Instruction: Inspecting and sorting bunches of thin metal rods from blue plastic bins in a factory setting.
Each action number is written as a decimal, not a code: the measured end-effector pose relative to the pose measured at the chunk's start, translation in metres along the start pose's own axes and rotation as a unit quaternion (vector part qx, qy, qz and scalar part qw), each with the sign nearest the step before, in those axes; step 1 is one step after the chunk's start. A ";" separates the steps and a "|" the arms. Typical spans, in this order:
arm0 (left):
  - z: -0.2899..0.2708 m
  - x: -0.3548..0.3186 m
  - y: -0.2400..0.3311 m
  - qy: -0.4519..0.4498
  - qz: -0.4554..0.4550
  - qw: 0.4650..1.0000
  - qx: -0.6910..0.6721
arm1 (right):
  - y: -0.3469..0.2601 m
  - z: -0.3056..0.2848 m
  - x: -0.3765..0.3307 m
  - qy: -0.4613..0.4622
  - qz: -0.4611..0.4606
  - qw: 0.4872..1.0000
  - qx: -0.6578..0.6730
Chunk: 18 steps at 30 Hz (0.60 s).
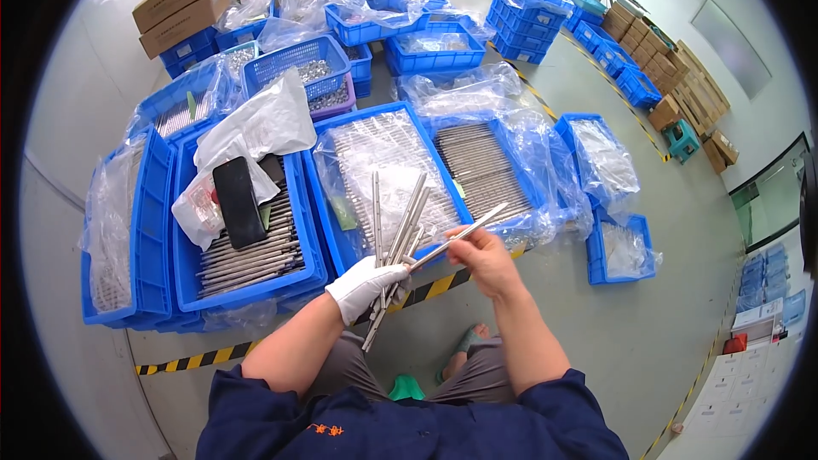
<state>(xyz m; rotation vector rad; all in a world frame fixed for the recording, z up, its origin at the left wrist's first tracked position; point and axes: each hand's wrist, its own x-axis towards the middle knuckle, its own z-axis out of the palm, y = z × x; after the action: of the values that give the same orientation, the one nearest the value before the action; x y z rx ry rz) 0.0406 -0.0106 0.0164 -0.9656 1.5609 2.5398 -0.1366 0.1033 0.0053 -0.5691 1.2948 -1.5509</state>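
Rods [407, 223], slim silver metal, fill your white-gloved left hand [366, 288], grip closed, nearer you than the blue rectangular plastic crate [437, 163]; your bare right hand [486, 260] pinches one. Many right of that crate likely remain; progress unclear.

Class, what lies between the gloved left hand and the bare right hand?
In the head view, a metal rod bridges left hand and right hand.

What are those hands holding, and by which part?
The gloved left hand grips a bundle of metal rods partway along their length; the right hand pinches one rod, also partway along.
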 end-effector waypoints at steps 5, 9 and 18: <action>-0.002 0.009 -0.012 -0.004 0.028 0.999 -0.026 | 0.021 0.012 0.000 -0.018 0.036 0.999 -0.019; 0.002 0.008 -0.010 0.014 0.003 0.999 -0.038 | 0.024 0.016 -0.002 0.000 0.036 0.998 0.059; 0.002 0.009 0.009 0.001 0.102 0.984 -0.143 | 0.018 0.028 -0.007 -0.230 0.227 0.938 0.124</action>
<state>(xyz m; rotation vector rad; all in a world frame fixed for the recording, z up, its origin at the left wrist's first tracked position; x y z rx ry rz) 0.0296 -0.0166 0.0194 -0.8674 1.3865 2.9680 -0.1037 0.0981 -0.0011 -0.4017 0.7849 -1.0874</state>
